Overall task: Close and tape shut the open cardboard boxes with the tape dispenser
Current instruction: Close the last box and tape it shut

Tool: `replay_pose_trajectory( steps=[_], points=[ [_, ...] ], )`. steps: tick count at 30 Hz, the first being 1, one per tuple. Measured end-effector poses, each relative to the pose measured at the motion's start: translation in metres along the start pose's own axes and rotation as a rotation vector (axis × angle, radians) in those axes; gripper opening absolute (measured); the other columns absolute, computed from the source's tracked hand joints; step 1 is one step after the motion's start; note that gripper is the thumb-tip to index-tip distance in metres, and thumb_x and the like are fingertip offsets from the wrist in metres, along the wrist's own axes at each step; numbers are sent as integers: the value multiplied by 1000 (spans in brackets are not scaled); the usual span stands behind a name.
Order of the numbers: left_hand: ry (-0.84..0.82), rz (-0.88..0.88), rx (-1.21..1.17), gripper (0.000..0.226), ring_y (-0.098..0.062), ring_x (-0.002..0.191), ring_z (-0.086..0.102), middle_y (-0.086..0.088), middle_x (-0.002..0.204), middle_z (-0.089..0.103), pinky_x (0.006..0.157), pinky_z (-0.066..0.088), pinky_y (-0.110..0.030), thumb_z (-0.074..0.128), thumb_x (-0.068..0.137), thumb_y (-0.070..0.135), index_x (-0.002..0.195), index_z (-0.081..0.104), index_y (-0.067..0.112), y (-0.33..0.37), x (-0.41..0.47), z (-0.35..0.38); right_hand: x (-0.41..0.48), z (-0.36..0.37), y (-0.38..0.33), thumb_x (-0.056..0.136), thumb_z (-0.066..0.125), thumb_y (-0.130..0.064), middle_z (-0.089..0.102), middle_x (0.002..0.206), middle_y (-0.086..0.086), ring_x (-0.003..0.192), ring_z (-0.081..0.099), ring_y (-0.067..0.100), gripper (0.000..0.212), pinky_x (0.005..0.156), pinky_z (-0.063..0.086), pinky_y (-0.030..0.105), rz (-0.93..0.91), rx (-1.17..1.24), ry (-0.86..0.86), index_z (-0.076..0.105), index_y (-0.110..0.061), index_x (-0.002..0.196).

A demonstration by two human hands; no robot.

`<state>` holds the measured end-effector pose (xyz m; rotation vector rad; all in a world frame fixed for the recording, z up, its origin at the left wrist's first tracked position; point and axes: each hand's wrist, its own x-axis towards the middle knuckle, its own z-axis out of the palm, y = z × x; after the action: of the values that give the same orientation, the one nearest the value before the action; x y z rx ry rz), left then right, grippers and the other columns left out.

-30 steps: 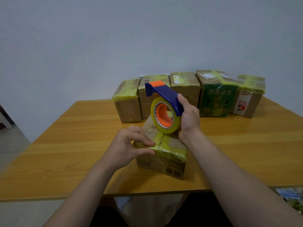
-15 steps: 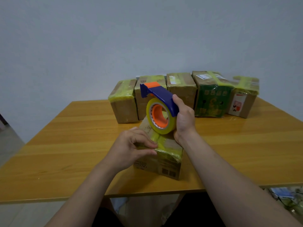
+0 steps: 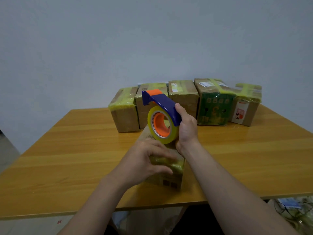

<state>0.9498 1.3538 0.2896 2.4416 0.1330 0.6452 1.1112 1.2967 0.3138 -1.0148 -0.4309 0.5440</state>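
A small cardboard box (image 3: 166, 179) wrapped in yellowish tape lies near the table's front edge. My left hand (image 3: 147, 163) lies over its taped top, fingers spread across the tape and thumb on the near side. My right hand (image 3: 187, 129) grips the blue handle of the tape dispenser (image 3: 160, 116), which carries a yellow tape roll on an orange core. The dispenser hovers over the far end of the box, its orange and blue nose pointing up and left.
Several taped cardboard boxes (image 3: 183, 95) stand in a row at the back of the wooden table (image 3: 76, 150), one of them green (image 3: 215, 107). Loose items lie on the floor at the lower right (image 3: 291, 211). A grey wall rises behind.
My left hand has slid right across the box's taped top, fingers now flatter. The dispenser has stayed above the box's far end in my right hand.
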Motion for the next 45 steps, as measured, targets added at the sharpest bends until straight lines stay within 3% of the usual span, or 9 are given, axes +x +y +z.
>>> replay_pose_trajectory(
  steps=[4,12,16,20,27,30,34,39,45],
  points=[
    [71,36,-31,10,-17,91,66,13,85,71,74,58,-39,89,77,30,82,83,25,3,2,14,0,-1,0,97,64,-37,75,91,13,87,69,27,33,83,55,41,5,13,-19,76,-7,93],
    [102,62,112,17,-13,93,57,22,87,60,73,50,-27,88,77,43,90,82,34,13,1,18,1,-5,1,98,63,-38,76,95,14,90,70,26,31,87,56,43,11,32,-50,77,-10,96],
    [178,76,70,14,-14,86,54,19,80,60,64,49,-37,88,77,38,78,80,26,14,0,28,3,-7,0,98,63,-40,75,97,14,91,69,26,36,94,54,47,50,37,-89,76,-7,105],
    [169,35,98,23,-13,90,54,19,83,57,67,50,-35,86,73,52,78,78,31,15,-1,28,5,-10,-1,97,63,-45,74,110,19,98,70,30,44,103,51,53,91,35,-124,75,-7,114],
    [400,-69,212,27,-9,93,51,23,86,51,76,42,-28,81,74,56,74,65,35,25,-12,56,3,-15,-3,95,60,-54,71,121,20,117,66,39,52,108,48,57,100,111,-123,74,-10,120],
    [417,-243,384,40,-8,114,44,21,110,49,97,39,-36,66,67,73,90,55,42,37,-13,61,1,-16,-5,94,60,-56,73,117,18,112,68,35,53,109,46,58,72,135,-97,75,-10,117],
    [227,-649,554,107,-31,158,-1,-1,166,15,126,7,-57,41,51,102,139,36,40,40,-2,50,-3,-20,-10,96,59,-52,76,107,14,102,71,28,49,97,54,48,-8,99,-73,75,-10,115],
    [196,-708,544,113,-29,139,32,-3,150,34,109,40,-51,50,47,95,142,31,36,34,-3,29,-12,-16,-15,94,59,-49,76,101,13,95,72,25,47,86,56,39,-58,112,-38,76,-8,110],
    [251,-827,642,105,-27,127,36,0,138,35,100,41,-47,51,45,96,132,35,41,24,-50,-8,-25,-1,-6,98,56,-44,76,106,16,103,70,34,40,93,54,48,-83,72,-77,76,-11,111]
  ],
)
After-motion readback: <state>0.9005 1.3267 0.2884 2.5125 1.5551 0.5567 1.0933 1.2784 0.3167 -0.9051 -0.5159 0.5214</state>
